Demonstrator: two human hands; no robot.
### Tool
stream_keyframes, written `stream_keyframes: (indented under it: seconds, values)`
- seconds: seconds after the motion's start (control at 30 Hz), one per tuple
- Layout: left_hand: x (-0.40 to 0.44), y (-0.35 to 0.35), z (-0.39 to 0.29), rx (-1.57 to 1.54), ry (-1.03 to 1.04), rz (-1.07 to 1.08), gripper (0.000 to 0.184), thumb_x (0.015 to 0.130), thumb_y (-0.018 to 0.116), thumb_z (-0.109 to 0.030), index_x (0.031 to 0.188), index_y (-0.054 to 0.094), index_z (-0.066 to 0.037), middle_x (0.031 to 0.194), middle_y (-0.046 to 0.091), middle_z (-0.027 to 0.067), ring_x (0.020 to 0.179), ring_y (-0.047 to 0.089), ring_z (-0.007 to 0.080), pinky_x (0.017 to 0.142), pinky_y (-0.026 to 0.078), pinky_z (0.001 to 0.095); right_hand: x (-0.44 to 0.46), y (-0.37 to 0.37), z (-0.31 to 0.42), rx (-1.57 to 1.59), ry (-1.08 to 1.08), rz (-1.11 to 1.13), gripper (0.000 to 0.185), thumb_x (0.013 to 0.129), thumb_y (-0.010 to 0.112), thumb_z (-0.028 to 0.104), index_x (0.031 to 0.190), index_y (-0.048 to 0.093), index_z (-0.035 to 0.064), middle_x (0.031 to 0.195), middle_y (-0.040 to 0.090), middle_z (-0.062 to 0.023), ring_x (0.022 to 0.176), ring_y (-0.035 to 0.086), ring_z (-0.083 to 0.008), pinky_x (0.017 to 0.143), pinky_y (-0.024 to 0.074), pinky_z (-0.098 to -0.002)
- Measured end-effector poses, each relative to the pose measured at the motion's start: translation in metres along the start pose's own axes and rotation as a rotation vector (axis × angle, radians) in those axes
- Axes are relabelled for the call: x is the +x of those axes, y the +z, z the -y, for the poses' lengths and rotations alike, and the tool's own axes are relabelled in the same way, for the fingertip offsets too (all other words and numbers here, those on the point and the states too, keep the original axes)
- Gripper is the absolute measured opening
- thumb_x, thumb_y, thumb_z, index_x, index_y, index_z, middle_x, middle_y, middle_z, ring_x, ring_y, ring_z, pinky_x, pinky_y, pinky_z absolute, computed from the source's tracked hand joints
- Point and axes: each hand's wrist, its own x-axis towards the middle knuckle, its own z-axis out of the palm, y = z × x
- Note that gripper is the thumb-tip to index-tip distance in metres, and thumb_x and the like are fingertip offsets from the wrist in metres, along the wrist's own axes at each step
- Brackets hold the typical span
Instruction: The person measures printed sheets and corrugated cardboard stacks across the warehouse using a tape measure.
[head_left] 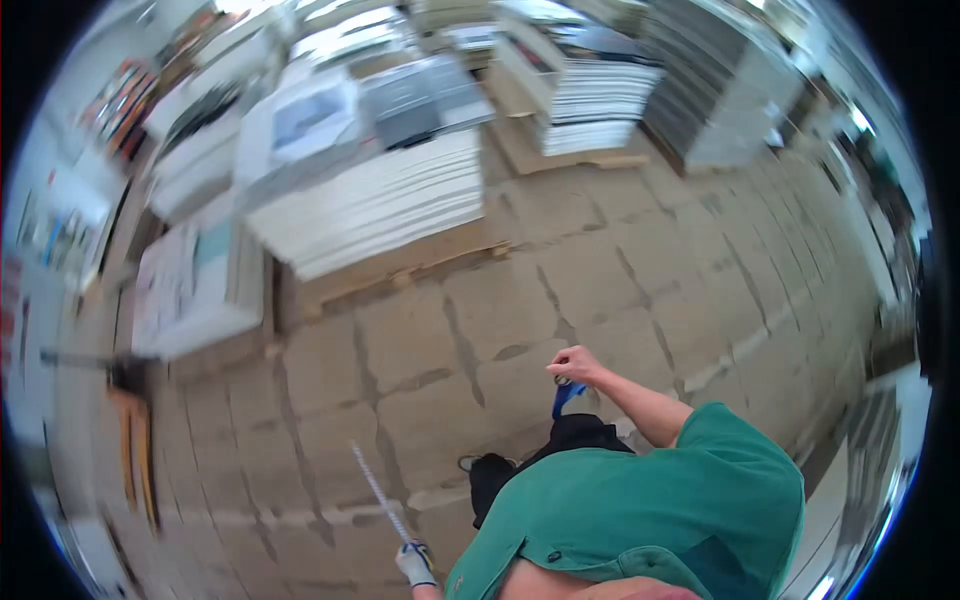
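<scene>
At far left, the orange forks (146, 455) of a pallet truck rest on the floor (610, 290), parallel and beside the stacks, presumably to suit loads raised on pallets. Next, a low white stack (190, 295) adjoins a large stack of pale sheets (385, 200); the wooden pallet (430, 264) beneath the latter probably keeps it off the floor and leaves room for lifting. Lower centre, the left hand (416, 564), in a pale glove, has its grip closed around the near end of a long, pale strip (380, 492); held thus, its length projects freely over the floor. Right of this, the bare right hand (577, 364) has its grip closed, apparently by finger and thumb, on a blue item (567, 397) hanging before dark trousers (585, 432); a high pinch likely lets it dangle clear. Its kind cannot be told. Farther right, a grey stack (715, 100) stands squared, presumably for stability.
</scene>
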Motion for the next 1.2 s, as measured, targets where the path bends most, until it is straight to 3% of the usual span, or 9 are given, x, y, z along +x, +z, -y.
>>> stream_keyframes:
  seconds: [0.07,0.23,0.4,0.57,0.8,0.93,1.03,1.13,1.2]
  values:
    - [0.048,0.020,-0.077,-0.077,0.157,0.024,0.013,0.085,0.050,-0.007,0.079,0.059,0.000,0.065,0.055,0.0061,0.060,0.053,0.0144,0.056,0.043,0.0274,-0.030,-0.045,-0.010,0.162,0.098,-0.134,0.019,0.069,0.070,0.017,0.080,0.068,0.0018,0.072,0.065,-0.0055,0.067,0.060,-0.0105,0.062,0.0482,-0.0250]
    - [0.049,0.273,-0.192,0.396,0.517,0.427,0.012,0.081,0.054,-0.006,0.077,0.064,-0.001,0.070,0.061,0.0021,0.069,0.055,0.0103,0.064,0.043,0.0254,-0.103,-0.112,-0.057,0.597,0.222,-0.487,0.019,0.066,0.067,0.007,0.084,0.066,0.0028,0.070,0.060,-0.0005,0.065,0.057,-0.0098,0.062,0.0470,-0.0241]
    - [-0.125,0.560,-0.180,0.129,0.071,1.265,0.021,0.088,0.054,-0.013,0.102,0.059,0.003,0.088,0.062,0.0086,0.077,0.059,0.0175,0.071,0.048,0.0285,-0.146,-0.182,-0.107,0.805,0.153,-0.697,0.031,0.065,0.065,0.002,0.096,0.062,0.0029,0.078,0.060,-0.0018,0.071,0.057,-0.0105,0.067,0.0469,-0.0241]
    - [-0.273,0.702,-0.151,0.395,0.154,1.463,0.022,0.090,0.052,-0.013,0.104,0.059,0.002,0.092,0.063,0.0086,0.085,0.060,0.0179,0.074,0.048,0.0286,-0.151,-0.226,-0.137,1.154,0.062,-0.608,0.030,0.079,0.063,0.010,0.107,0.058,0.0016,0.106,0.062,-0.0081,0.084,0.058,-0.0135,0.076,0.0468,-0.0257]
    - [-0.353,0.887,-0.084,0.556,0.031,1.634,0.021,0.089,0.053,-0.010,0.103,0.061,0.002,0.096,0.063,0.0066,0.086,0.059,0.0142,0.079,0.047,0.0256,-0.133,-0.365,-0.190,0.923,0.112,-0.691,0.034,0.090,0.054,0.031,0.106,0.059,0.0010,0.098,0.060,-0.0032,0.083,0.057,-0.0123,0.076,0.0455,-0.0258]
    - [-0.408,1.008,-0.050,0.657,0.416,1.885,0.020,0.089,0.052,-0.008,0.104,0.062,0.000,0.097,0.063,0.0062,0.085,0.059,0.0140,0.079,0.047,0.0255,-0.125,-0.463,-0.259,1.121,0.203,-0.691,0.033,0.089,0.055,0.031,0.105,0.060,0.0015,0.090,0.060,-0.0017,0.080,0.056,-0.0118,0.073,0.0444,-0.0255]
    - [-0.463,1.102,-0.018,0.597,0.053,1.846,0.019,0.089,0.052,-0.007,0.102,0.062,0.001,0.096,0.063,0.0067,0.085,0.060,0.0142,0.079,0.048,0.0269,-0.136,-0.559,-0.294,1.235,0.301,-0.676,0.032,0.088,0.055,0.028,0.103,0.062,0.0015,0.086,0.060,-0.0019,0.078,0.055,-0.0119,0.071,0.0440,-0.0255]
    - [-0.536,1.211,-0.014,0.543,0.035,1.815,0.020,0.089,0.053,-0.013,0.102,0.060,0.001,0.094,0.062,0.0065,0.083,0.059,0.0152,0.078,0.048,0.0291,-0.156,-0.645,-0.329,1.340,0.259,-0.753,0.030,0.086,0.056,0.027,0.102,0.064,0.0024,0.084,0.060,-0.0014,0.074,0.055,-0.0118,0.068,0.0438,-0.0254]
    - [-0.568,1.304,-0.010,0.482,0.049,1.789,0.023,0.089,0.054,-0.017,0.101,0.060,0.001,0.092,0.061,0.0069,0.081,0.059,0.0159,0.077,0.048,0.0300,-0.178,-0.695,-0.362,0.955,0.411,-0.699,0.027,0.085,0.055,0.026,0.096,0.068,0.0045,0.081,0.061,-0.0015,0.069,0.054,-0.0121,0.064,0.0441,-0.0249]
